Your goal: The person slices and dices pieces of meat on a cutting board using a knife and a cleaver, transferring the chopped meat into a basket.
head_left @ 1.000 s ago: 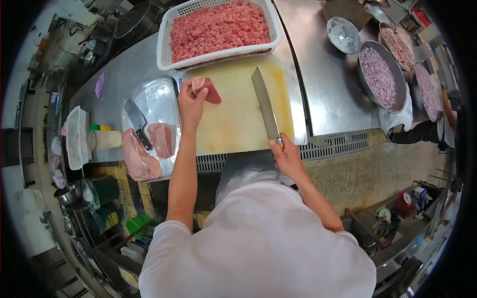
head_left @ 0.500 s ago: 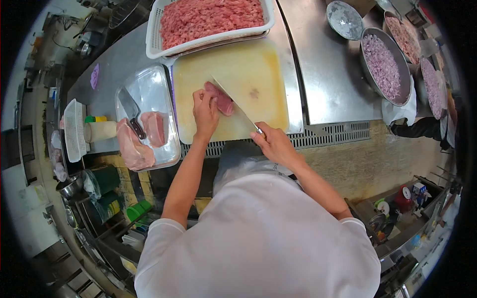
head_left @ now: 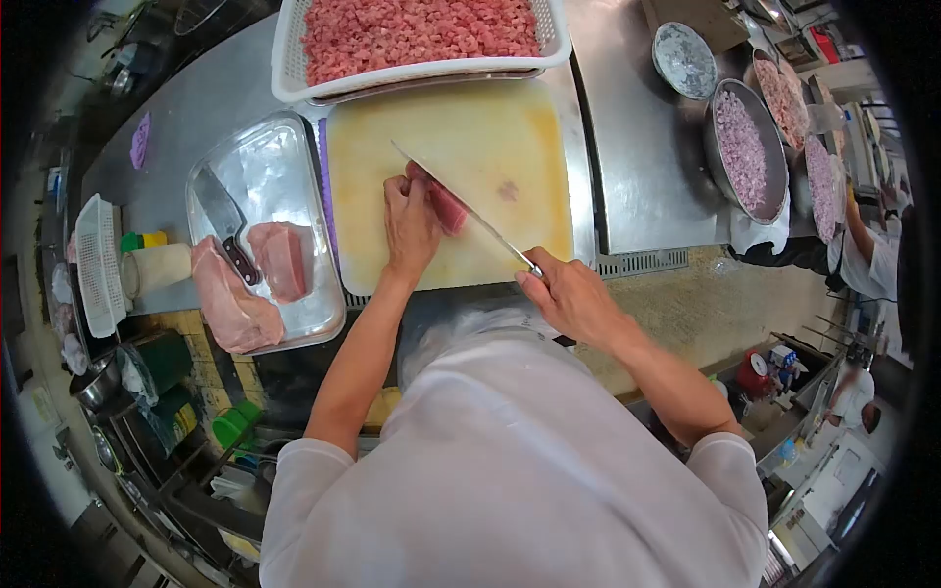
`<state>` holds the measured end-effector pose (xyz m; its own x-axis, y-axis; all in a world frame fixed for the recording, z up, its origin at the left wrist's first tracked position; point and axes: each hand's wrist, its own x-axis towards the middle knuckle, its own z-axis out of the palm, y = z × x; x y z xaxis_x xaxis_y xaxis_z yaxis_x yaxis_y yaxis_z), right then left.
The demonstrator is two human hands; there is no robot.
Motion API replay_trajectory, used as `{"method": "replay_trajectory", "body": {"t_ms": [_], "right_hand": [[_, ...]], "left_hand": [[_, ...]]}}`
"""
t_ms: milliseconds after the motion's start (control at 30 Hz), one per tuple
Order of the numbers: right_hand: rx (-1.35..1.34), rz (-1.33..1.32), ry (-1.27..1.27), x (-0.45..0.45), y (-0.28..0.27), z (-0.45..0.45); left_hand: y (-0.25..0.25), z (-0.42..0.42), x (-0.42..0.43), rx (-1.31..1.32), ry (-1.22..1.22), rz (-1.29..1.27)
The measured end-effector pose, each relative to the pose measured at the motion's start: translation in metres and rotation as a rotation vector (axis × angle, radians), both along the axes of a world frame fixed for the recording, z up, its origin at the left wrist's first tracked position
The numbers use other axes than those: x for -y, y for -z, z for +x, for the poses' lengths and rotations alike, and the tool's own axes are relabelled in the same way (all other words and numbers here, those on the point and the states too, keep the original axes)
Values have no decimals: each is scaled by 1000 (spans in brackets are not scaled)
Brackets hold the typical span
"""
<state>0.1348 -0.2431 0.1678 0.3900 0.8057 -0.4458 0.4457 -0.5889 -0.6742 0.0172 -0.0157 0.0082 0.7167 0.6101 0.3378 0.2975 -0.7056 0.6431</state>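
Note:
On the pale cutting board (head_left: 363, 137) lies a piece of red meat (head_left: 449, 213). My left hand (head_left: 411, 225) presses on its left side with curled fingers. The handle of a long knife is gripped in my right hand (head_left: 569, 294), and the blade (head_left: 480, 220) runs diagonally along the upper right edge of the meat. Left of the board, a metal tray (head_left: 328, 284) bears two pale pieces of meat, a large one (head_left: 233, 299) and a smaller one (head_left: 281, 260), and a second knife (head_left: 222, 211) with a dark handle.
A white basket (head_left: 421, 72) of diced meat stands behind the board. To the right are a bowl of chopped purple pieces (head_left: 742, 147) and an empty-looking metal bowl (head_left: 684, 61). A small white basket (head_left: 100, 265) is at the left. Other people stand at the far right.
Both hands came inward over the board. The meat went from being held up at the board's left to lying under the blade, and the knife swung leftward onto it. The view has shifted.

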Motion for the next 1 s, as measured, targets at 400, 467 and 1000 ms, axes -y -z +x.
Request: {"method": "replay_trajectory", "body": {"t_ms": [400,467,1000], "right_hand": [[38,90,-38,-81,51,10],[-25,-31,-44,-54,20,4],[-9,-75,38,-51,0,-16]], "left_hand": [[11,0,-1,93,-11,-52],[17,2,-3,109,-1,-40],[19,-1,-2,126,12,-101]]}}
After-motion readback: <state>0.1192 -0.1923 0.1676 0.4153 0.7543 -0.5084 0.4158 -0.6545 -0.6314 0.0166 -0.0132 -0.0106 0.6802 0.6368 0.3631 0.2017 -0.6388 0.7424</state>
